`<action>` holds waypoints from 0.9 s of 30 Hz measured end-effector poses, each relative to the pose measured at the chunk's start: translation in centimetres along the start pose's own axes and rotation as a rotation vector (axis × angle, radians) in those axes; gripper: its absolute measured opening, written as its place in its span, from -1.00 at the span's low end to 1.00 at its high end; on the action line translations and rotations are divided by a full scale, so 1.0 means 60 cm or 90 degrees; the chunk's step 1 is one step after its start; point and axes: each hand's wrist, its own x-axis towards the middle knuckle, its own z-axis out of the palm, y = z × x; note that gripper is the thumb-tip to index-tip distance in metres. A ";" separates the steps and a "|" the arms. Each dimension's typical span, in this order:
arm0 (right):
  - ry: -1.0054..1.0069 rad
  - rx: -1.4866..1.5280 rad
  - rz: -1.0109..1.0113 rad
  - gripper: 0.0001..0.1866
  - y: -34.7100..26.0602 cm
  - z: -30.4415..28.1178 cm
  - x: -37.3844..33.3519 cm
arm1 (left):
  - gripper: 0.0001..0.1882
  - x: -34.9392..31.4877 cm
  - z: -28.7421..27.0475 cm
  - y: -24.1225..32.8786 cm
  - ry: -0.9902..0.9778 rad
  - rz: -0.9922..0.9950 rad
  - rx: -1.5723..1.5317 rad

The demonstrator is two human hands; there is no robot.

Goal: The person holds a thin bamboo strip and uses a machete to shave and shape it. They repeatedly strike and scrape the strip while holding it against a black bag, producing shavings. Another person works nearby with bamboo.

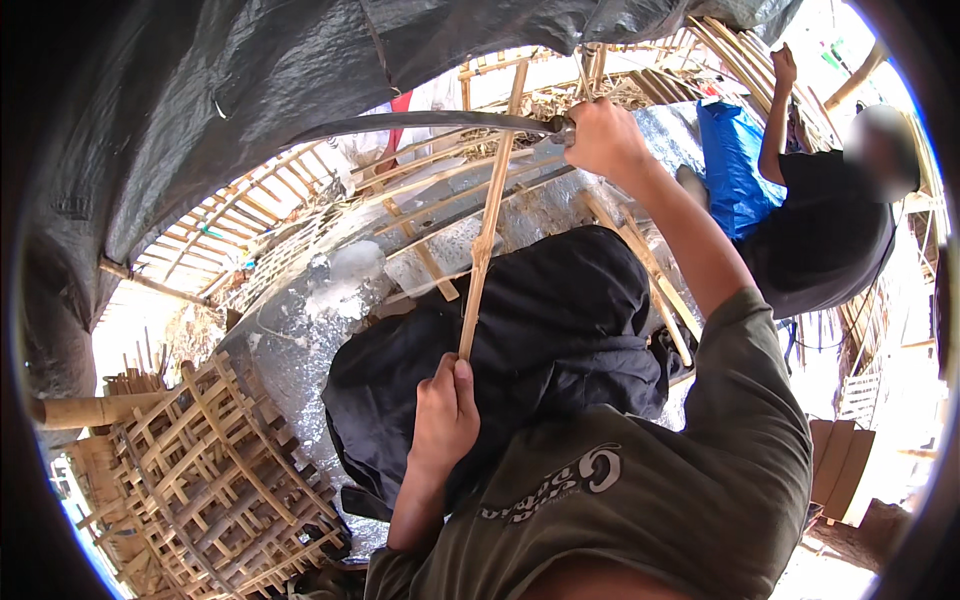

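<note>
My left hand (446, 415) is closed round the lower end of a long split bamboo strip (487, 240), which stands tilted up and away in front of my lap. Raised at the far right, my right hand (608, 140) grips the handle of a machete (430, 119). Its long, dark, curved blade points left and crosses the strip near its upper end. I cannot tell whether blade and strip touch. Below the strip lie my legs in black trousers (560, 310).
A woven bamboo lattice (215, 470) stands at lower left. Several bamboo pieces (640, 260) lie around my legs. Dark plastic sheeting (250, 80) hangs overhead. At right, another person (820, 220) in black sits beside a blue bag (735, 165). A brown box (840, 470) stands at lower right.
</note>
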 end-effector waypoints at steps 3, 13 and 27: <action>-0.074 -0.050 0.016 -0.73 -0.011 -0.004 -0.008 | -0.71 0.010 0.004 -0.010 0.009 0.025 0.001; 0.049 0.002 0.087 -0.84 0.049 -0.024 0.013 | -0.74 -0.004 0.007 -0.016 -0.014 -0.020 -0.062; -0.096 -0.012 0.075 -0.75 0.041 -0.002 -0.007 | -0.79 -0.027 -0.008 0.030 -0.026 0.072 0.003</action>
